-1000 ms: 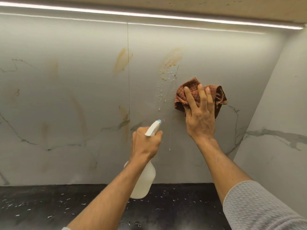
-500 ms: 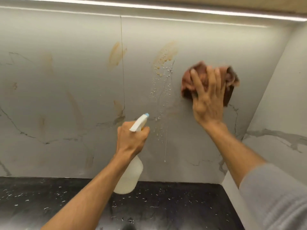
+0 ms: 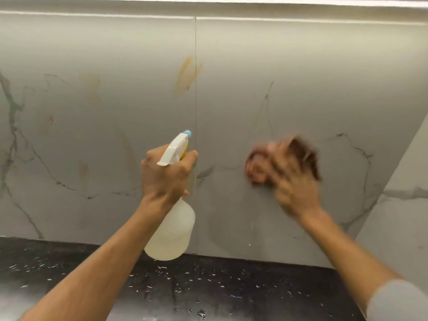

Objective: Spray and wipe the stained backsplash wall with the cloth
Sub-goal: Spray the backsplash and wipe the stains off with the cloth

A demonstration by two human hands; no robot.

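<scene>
Several stains are left on the backsplash wall [image 3: 301, 66], so we judge the job partly done. At centre right of the frame our right hand [image 3: 294, 179] presses the reddish cloth [image 3: 257, 167] flat against the wall, and the panel around it shows no orange marks, only dark marble veins and a pale drip or two lower down. Left of the vertical seam [image 3: 196, 89] the work remains: an orange smear [image 3: 186, 76] sits right at the seam in the upper middle, fainter tan patches lie toward the upper left, and a small reddish spot [image 3: 50, 119] shows at the left.

Our left hand [image 3: 165, 177] is clamped around the neck of the spray bottle [image 3: 172, 230], nozzle aimed at the wall near the seam (a fair sign that the left panel is next).

Motion blur smears the right hand and cloth, so we cannot tell how the fingers lie on it, whether spread or together. Whether a finger rests on the trigger is hidden behind the bottle's head. The counter [image 3: 69, 269] at the bottom is cut off by the frame edge, as is the wall to the left.
</scene>
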